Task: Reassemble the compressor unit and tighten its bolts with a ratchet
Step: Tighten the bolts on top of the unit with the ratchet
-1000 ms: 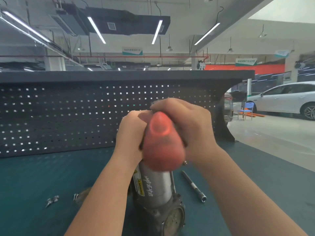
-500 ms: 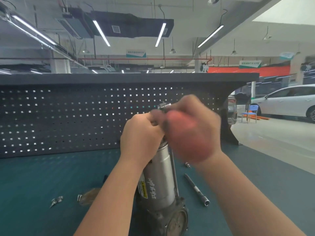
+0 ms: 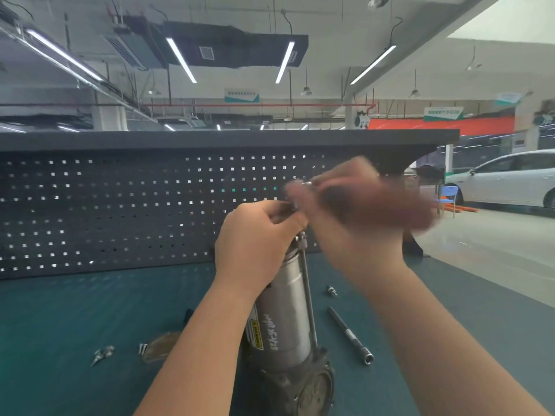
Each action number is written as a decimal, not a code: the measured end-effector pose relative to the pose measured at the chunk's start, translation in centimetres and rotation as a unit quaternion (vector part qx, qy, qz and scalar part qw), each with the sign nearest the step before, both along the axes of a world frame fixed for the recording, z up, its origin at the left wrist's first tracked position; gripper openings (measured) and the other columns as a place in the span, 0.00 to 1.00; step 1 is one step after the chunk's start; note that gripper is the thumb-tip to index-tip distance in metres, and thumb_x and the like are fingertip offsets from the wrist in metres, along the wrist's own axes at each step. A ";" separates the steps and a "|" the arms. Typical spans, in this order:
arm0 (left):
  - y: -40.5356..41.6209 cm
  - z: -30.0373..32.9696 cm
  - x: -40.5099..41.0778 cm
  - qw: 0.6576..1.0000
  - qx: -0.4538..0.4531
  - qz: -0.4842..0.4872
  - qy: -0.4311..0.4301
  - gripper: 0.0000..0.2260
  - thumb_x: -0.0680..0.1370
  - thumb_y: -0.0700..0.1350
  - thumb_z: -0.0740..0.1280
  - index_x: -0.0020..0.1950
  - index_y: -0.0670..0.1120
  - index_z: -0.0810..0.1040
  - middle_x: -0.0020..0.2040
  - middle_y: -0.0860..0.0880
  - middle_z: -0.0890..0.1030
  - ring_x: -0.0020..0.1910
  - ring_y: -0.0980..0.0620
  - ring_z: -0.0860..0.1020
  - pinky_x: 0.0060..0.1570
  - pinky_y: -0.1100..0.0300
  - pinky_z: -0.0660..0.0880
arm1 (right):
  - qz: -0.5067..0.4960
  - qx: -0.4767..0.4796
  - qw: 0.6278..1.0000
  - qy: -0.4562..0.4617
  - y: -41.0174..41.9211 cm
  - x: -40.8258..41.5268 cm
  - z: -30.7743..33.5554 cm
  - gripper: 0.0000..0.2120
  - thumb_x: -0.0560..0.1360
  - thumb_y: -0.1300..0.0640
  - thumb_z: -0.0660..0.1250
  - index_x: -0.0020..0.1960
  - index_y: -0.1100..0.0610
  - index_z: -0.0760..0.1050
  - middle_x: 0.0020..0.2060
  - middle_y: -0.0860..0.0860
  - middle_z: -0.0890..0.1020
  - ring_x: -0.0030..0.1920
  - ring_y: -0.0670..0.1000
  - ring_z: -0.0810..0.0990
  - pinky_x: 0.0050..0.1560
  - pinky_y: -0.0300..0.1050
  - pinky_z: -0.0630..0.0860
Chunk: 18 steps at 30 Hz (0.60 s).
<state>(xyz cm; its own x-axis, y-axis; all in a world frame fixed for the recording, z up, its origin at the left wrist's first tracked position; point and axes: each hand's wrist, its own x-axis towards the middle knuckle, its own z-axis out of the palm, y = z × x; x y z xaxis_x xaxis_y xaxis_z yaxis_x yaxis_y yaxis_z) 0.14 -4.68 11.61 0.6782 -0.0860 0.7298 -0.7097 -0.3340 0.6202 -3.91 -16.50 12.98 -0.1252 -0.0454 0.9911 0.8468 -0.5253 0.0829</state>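
Slippage risk: your left hand is gripping the top of the compressor unit standing on the bench; your blurred right hand is apparently holding the ratchet, which could jump off the bolt.

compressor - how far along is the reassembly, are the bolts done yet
Done: the compressor stands assembled on the bench, with a long through-bolt running down its side. In hand: the left hand grips its top while the blurred right hand swings what looks like the red-handled ratchet. Left: loose bolts and and an extension bar lie on the bench, so tightening looks unfinished.
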 end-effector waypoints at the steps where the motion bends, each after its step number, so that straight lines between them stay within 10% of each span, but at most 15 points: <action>1: 0.0 0.0 0.0 1.000 -0.002 0.000 -0.003 0.11 0.75 0.52 0.70 0.33 0.54 0.80 0.26 0.58 0.79 0.27 0.61 0.77 0.32 0.66 0.75 | -0.056 -0.075 0.995 -0.022 0.1 0.0 -0.1 0.08 0.69 0.62 0.72 0.36 0.55 0.74 0.31 0.46 0.79 0.33 0.41 0.77 0.33 0.32 0.73; 4: 0.0 -0.1 0.1 1.000 -0.001 0.013 -0.024 0.19 0.77 0.50 0.68 0.26 0.54 0.74 0.21 0.57 0.72 0.22 0.59 0.68 0.27 0.65 0.65 | -0.066 -0.046 0.996 0.040 0.2 0.2 -0.2 0.12 0.68 0.63 0.75 0.36 0.50 0.74 0.28 0.40 0.75 0.32 0.37 0.76 0.33 0.25 0.66; 6: 0.1 0.0 -0.2 0.999 0.003 0.021 -0.030 0.16 0.77 0.55 0.68 0.29 0.55 0.80 0.24 0.58 0.77 0.25 0.59 0.74 0.30 0.61 0.71 | 0.156 0.150 0.969 0.121 0.0 0.4 -0.1 0.10 0.74 0.58 0.72 0.37 0.49 0.74 0.24 0.41 0.74 0.26 0.39 0.74 0.31 0.29 0.68; 10: 0.1 -0.1 -0.4 0.999 0.024 0.019 -0.028 0.12 0.78 0.57 0.67 0.40 0.55 0.85 0.35 0.54 0.85 0.39 0.54 0.83 0.46 0.49 0.79 | 0.412 0.434 0.755 0.269 -1.1 2.0 0.3 0.11 0.80 0.57 0.65 0.39 0.55 0.71 0.23 0.46 0.70 0.21 0.45 0.65 0.30 0.40 0.61; 15: 0.1 0.1 -0.4 0.999 0.035 0.027 -0.008 0.12 0.74 0.58 0.70 0.32 0.56 0.78 0.31 0.53 0.82 0.29 0.62 0.75 0.35 0.62 0.73 | 0.055 0.062 0.991 0.103 -0.7 0.4 0.0 0.08 0.74 0.58 0.72 0.38 0.50 0.76 0.28 0.40 0.77 0.31 0.38 0.74 0.37 0.25 0.68; 18: 0.2 0.3 -0.3 0.995 0.065 0.071 -0.025 0.17 0.77 0.45 0.68 0.28 0.53 0.73 0.27 0.51 0.76 0.29 0.51 0.74 0.31 0.62 0.68 | -0.142 -0.118 0.982 0.040 -0.7 0.5 -0.1 0.08 0.69 0.64 0.72 0.39 0.52 0.79 0.33 0.42 0.78 0.37 0.36 0.71 0.41 0.24 0.64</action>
